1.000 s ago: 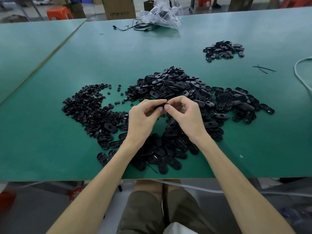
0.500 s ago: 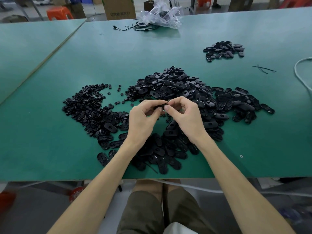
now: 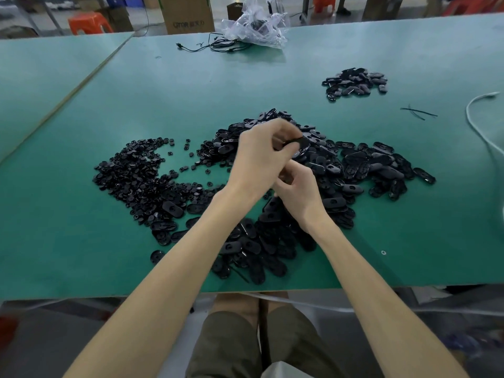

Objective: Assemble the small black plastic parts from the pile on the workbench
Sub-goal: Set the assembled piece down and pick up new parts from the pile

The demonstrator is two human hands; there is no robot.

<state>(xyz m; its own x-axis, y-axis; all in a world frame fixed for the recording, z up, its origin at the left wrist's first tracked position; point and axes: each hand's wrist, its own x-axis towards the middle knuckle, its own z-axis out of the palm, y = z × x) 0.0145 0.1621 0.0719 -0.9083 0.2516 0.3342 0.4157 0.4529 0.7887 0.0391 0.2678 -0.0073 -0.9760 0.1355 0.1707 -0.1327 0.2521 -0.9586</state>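
A big pile of black oval plastic parts (image 3: 362, 170) covers the middle of the green workbench (image 3: 68, 241). To its left lies a heap of smaller round black parts (image 3: 136, 173). My left hand (image 3: 259, 159) is raised over the oval pile and shut on one black oval part (image 3: 298, 144), pinched at its fingertips. Just below and to the right of it, my right hand (image 3: 300, 192) hovers over the pile with its fingers curled in; I see nothing in them. A separate small pile of black parts (image 3: 354, 81) lies at the far right.
A crumpled clear plastic bag (image 3: 256, 25) and a black cable (image 3: 215, 46) lie at the far edge. Thin black strips (image 3: 417, 113) and a white cable (image 3: 480, 126) are on the right. Behind the bench are a cardboard box (image 3: 188, 12) and an orange stool (image 3: 87, 23).
The hands, which met fingertip to fingertip on one part, have separated. My left hand has moved up and right with the part; my right hand has dropped slightly and curled.
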